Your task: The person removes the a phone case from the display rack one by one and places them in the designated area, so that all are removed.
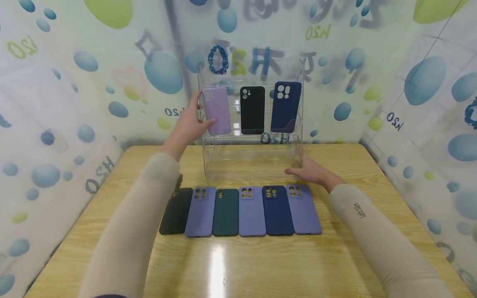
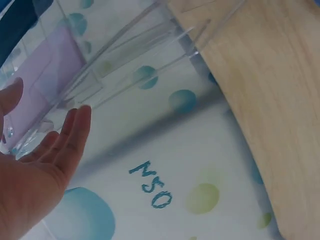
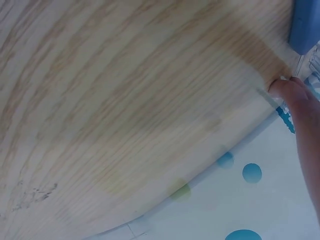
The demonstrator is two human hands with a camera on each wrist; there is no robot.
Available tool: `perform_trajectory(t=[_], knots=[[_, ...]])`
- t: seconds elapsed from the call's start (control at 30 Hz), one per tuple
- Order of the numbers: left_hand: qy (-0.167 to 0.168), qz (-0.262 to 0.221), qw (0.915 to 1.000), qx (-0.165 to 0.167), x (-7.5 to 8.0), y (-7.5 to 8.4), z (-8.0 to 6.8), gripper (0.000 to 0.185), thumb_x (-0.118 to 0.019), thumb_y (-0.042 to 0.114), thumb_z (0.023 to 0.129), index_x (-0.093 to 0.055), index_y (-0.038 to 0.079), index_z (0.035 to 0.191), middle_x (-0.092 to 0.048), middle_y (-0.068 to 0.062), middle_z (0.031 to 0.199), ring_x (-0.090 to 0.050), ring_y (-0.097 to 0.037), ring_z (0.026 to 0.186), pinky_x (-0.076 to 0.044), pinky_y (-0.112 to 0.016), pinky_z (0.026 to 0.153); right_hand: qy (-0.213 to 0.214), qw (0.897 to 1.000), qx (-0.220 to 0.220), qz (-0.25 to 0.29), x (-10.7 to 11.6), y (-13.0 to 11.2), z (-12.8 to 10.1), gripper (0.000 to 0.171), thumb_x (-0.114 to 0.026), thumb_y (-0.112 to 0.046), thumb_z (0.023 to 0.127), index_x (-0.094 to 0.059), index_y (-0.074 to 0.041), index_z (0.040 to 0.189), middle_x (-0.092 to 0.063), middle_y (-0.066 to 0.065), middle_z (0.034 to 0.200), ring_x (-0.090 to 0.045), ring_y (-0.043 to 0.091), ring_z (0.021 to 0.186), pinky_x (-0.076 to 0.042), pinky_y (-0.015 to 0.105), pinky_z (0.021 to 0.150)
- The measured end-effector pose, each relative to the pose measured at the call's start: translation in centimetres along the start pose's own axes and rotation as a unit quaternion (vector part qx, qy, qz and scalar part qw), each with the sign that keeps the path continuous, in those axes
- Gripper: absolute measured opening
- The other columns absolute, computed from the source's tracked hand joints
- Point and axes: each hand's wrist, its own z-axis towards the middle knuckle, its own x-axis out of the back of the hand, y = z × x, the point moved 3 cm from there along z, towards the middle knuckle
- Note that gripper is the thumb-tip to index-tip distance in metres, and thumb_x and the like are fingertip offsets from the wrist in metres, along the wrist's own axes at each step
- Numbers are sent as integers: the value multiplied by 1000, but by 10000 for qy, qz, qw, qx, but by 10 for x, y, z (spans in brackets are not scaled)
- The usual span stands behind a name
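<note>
Currently, a wood-grain bench (image 1: 335, 256) with a glossy laminate surface is enclosed on three sides by sheeting printed with blue and green bubbles. A clear acrylic display stand (image 1: 253, 153), rigid and stepped in tiers, is placed at the back of the bench. On its top tier three phone cases are set upright: a lilac case (image 1: 217, 110), a black case (image 1: 252, 110) and a navy case (image 1: 285, 106).

The step in hand is judged to be the seating of the lilac case at the left end of the top tier. That case is held by the left hand (image 1: 190, 124), with the thumb across its front face and the fingers behind its left edge. The right hand (image 1: 309, 170) is laid flat and relaxed on the bench at the stand's right foot, nothing being gripped.

The next move is judged to call for release of the lilac case once it stands square on its ledge.

A row of six cases (image 1: 242, 210), matte, soft-looking and round-cornered, lies face down before the stand.
</note>
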Motion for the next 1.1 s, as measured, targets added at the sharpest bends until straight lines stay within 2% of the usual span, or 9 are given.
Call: perform_trajectory(t=[0.1,0.2,0.33,0.4,0.5,0.7,0.8,0.93,1.1], knots=[[-144,-271,9995,-19,-6,-11,-2,106,-68,36,91,19,44,152,-35,-16,156,-60,-36,113,-52,-50,96,5,10000,-28,25,-1,1,-1,117,-62,-68,83,31,-39,147,11,15,165,-10,42,150,-15,62,120],[-200,-414,9989,-68,-10,-17,-4,103,-66,37,93,19,44,152,-35,-16,156,-60,-36,113,-54,-48,92,-13,10000,-79,52,-1,2,-2,117,-62,-71,82,31,-39,147,12,13,165,-6,40,151,-13,63,120],[-154,-517,9985,-133,-8,-13,0,98,-65,37,93,12,45,153,-36,-12,157,-60,-34,114,-56,-44,85,-18,9999,-128,22,1,2,-4,115,-61,-67,85,32,-38,147,8,15,165,-8,40,151,-13,62,120],[-144,-599,9980,-133,-5,-9,2,98,-66,38,93,11,45,154,-36,-10,157,-60,-33,114,-57,-43,82,7,9999,-119,14,3,2,-4,113,-62,-61,88,32,-39,147,-3,21,164,-14,42,150,-16,62,120],[-177,-726,9972,-54,-3,-7,5,100,-67,38,92,11,46,153,-34,-11,157,-60,-33,116,-57,-44,85,76,9999,-62,27,4,1,-3,112,-64,-56,89,31,-41,147,-11,25,162,-20,43,148,-17,61,120],[51,-649,9977,-176,3,-1,10,96,-67,35,92,6,49,153,-30,-9,158,-56,-31,115,-54,-46,90,91,10000,-24,-22,2,2,-1,114,-63,-59,87,29,-35,150,-1,25,163,-16,44,148,-16,61,120],[150,-574,9978,-287,5,4,12,93,-67,34,93,2,51,153,-30,-9,158,-55,-31,113,-53,-47,90,85,9999,-74,-16,1,3,-1,113,-64,-55,89,31,-38,148,-2,25,163,-17,44,148,-16,62,120],[-20,-613,9977,-295,1,3,13,98,-68,32,92,7,54,151,-27,-13,160,-56,-38,118,-51,-52,96,83,9999,-102,20,0,2,-2,112,-64,-52,90,32,-42,146,-6,26,162,-19,45,148,-15,62,120],[-396,-1172,9923,-53,-9,-14,9,109,-71,36,89,20,58,145,-15,-12,165,-47,-43,132,-49,-55,101,85,9999,-78,51,1,0,-4,113,-64,-55,89,31,-37,148,-17,28,160,-23,45,146,-16,62,120]])
